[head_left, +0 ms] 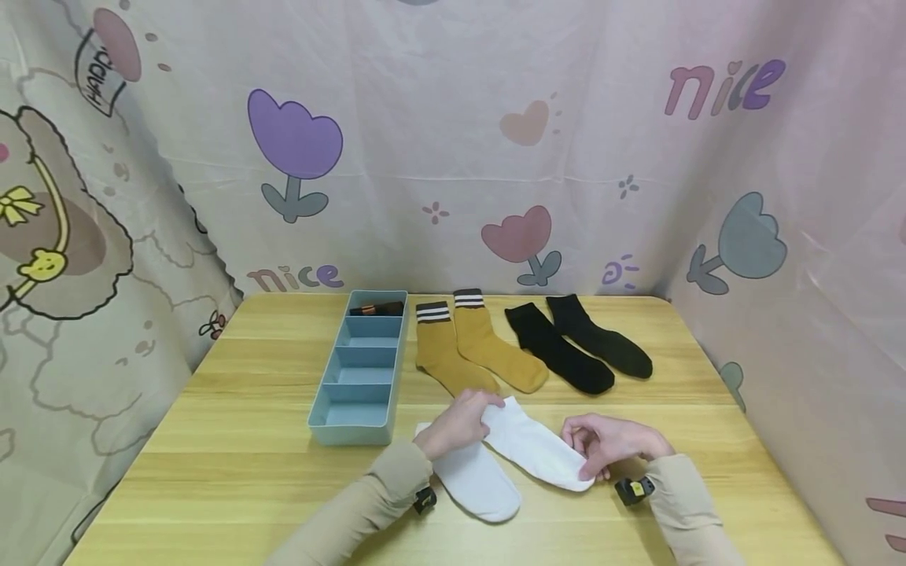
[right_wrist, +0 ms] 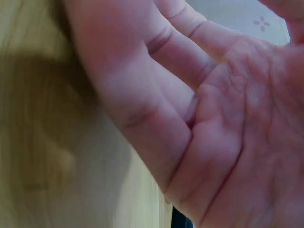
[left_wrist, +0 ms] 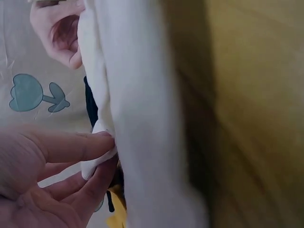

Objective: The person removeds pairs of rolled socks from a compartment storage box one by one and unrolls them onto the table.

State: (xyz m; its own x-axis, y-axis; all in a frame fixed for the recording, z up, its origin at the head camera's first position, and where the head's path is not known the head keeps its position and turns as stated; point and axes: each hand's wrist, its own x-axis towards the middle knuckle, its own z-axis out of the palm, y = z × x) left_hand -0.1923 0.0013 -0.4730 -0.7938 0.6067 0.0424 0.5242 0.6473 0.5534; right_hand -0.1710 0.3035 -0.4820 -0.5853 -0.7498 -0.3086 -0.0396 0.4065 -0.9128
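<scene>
Two white socks lie on the wooden table, toes toward the person. My left hand (head_left: 458, 424) pinches the cuff end of the right-hand white sock (head_left: 538, 448) between thumb and fingers, as the left wrist view also shows. At the toe end of that same sock, my right hand (head_left: 612, 444) pinches the fabric, its other fingers curled. The second white sock (head_left: 481, 483) lies flat beside it, its upper part under my left hand and wrist. In the right wrist view my palm and curled fingers (right_wrist: 142, 114) fill the picture and the sock is hidden.
A pale blue four-compartment box (head_left: 357, 436) stands to the left, a dark brown rolled item (head_left: 377, 309) in its far compartment. Behind the white socks lie mustard socks (head_left: 495, 350) with striped cuffs and two black socks (head_left: 566, 354). A patterned curtain (head_left: 425, 157) hangs around the table (head_left: 233, 440).
</scene>
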